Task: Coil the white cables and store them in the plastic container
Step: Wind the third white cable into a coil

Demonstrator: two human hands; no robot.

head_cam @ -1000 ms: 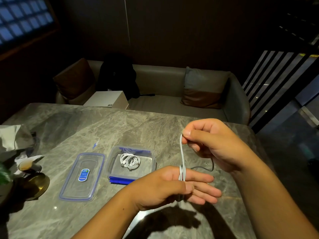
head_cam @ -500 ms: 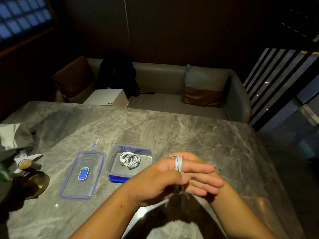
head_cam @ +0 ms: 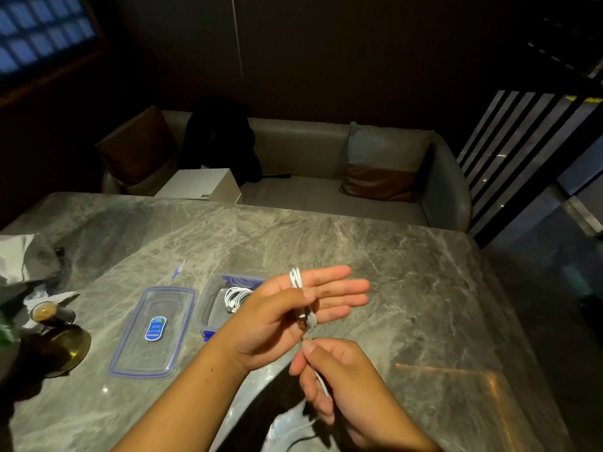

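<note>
My left hand [head_cam: 293,308] is raised over the table with its fingers stretched out flat, and a white cable [head_cam: 296,278] is wound in several loops around them. The thumb presses the loops against the palm. Below it my right hand [head_cam: 329,376] pinches the loose tail of the same cable, which runs down through its fingers. A clear plastic container [head_cam: 210,308] with blue clips sits on the table just left of my left hand, with a coiled white cable [head_cam: 235,298] inside it. My wrist hides its right side.
The container's clear lid [head_cam: 156,331] with a blue label lies flat to its left. At the table's left edge stand a small glass of coffee [head_cam: 44,313], a brass dish [head_cam: 67,349] and crumpled paper [head_cam: 23,259]. A sofa with cushions and a white box [head_cam: 202,187] is beyond the marble table [head_cam: 408,272].
My right hand went from above the left hand, passed behind it, and now is below it, carrying the cable tail around. Another loop lies on my left fingers, which have turned palm up.
</note>
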